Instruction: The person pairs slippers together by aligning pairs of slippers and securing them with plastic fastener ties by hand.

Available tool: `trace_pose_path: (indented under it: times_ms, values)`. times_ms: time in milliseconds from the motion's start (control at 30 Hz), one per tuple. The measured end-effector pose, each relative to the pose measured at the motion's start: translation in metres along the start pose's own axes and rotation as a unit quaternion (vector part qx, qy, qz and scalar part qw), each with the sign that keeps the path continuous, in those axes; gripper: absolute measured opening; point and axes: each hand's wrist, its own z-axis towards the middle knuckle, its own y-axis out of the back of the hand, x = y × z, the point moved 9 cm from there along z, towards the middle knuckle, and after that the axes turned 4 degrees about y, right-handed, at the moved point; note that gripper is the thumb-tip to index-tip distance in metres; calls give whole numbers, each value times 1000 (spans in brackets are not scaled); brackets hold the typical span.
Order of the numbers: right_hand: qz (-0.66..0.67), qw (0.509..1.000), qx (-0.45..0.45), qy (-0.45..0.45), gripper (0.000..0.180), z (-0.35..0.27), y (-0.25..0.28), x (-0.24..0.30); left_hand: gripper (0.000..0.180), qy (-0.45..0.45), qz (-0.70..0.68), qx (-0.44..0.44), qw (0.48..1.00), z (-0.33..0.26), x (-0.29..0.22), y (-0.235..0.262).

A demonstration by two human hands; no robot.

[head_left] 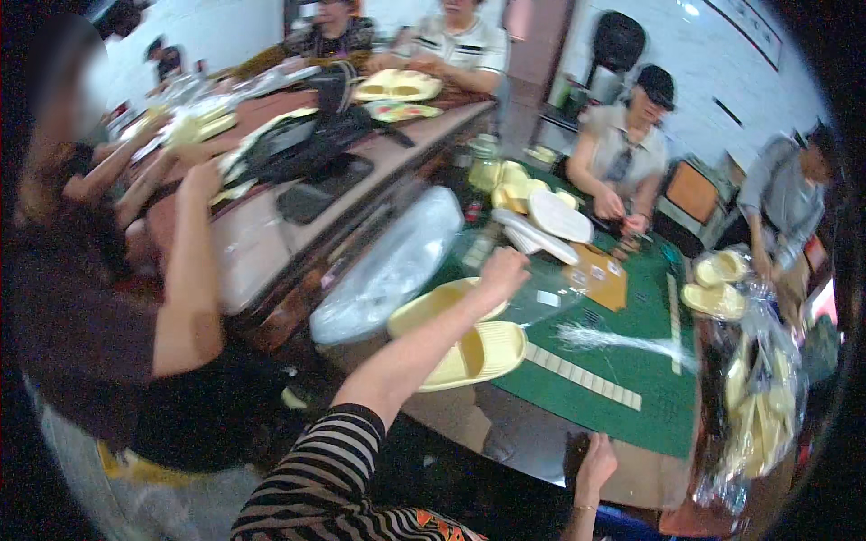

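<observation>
Because the left forearm crosses above the two yellow slippers [498, 350], part of them is hidden. The left hand [505, 275], just beyond them, has curled fingers, but I cannot tell if it grips something. White slippers [559, 215] lie just ahead of it. The right hand [596, 464] is half closed near the table [640, 480] edge; its palm is not clear to see. Ahead of it, white strands [624, 341] look blurred on the green mat [622, 428].
</observation>
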Motion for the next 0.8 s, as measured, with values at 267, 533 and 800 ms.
trace_pose_path:
  times_ms: [267, 533, 800]
  values:
    - [-65, 995, 77, -27, 19, -4, -16, 1, 41, -110, 271, -19, 956, 120, 20, -68]
    - [-59, 994, 88, -30, 15, 0, -15, 3, 30, -191, 445, -11, 875, 131, 5, -114]
    - [-20, 993, 108, -32, 19, 0, -13, 3, 20, -123, 347, -206, 907, 166, -37, -16]
